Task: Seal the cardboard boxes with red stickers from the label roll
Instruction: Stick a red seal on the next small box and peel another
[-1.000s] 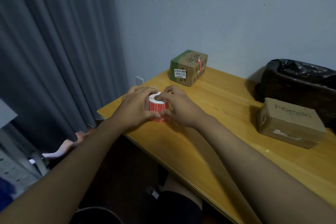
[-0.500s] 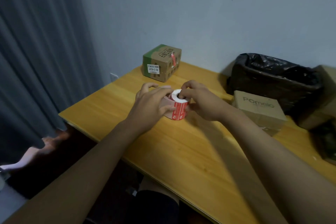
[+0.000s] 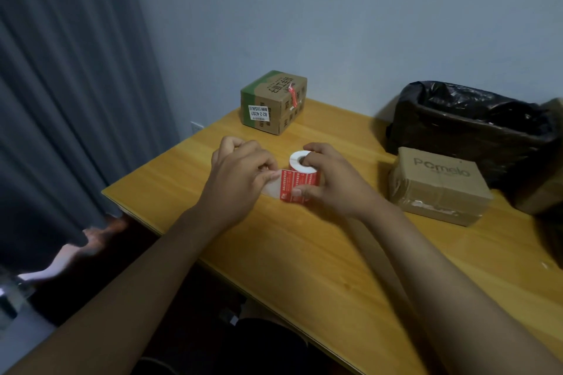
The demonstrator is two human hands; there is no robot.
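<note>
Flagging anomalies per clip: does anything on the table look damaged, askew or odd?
Mildly: the Pomelo box looks dented, with wrinkled tape along its near edge. The green-topped box already carries a red sticker that sits slightly crooked.

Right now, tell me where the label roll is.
In the head view the label roll stands on the wooden table near its middle, held between the left hand and right hand, in front of the green-edged box.

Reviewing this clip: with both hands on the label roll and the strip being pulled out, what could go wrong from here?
1. The left hand pinches the backing strip; a hard pull might tear it or peel a red sticker crooked.
2. The right hand holds the label roll with just fingertips, so it may tip or spin.
3. The loosened sticker could fold onto itself.
</note>
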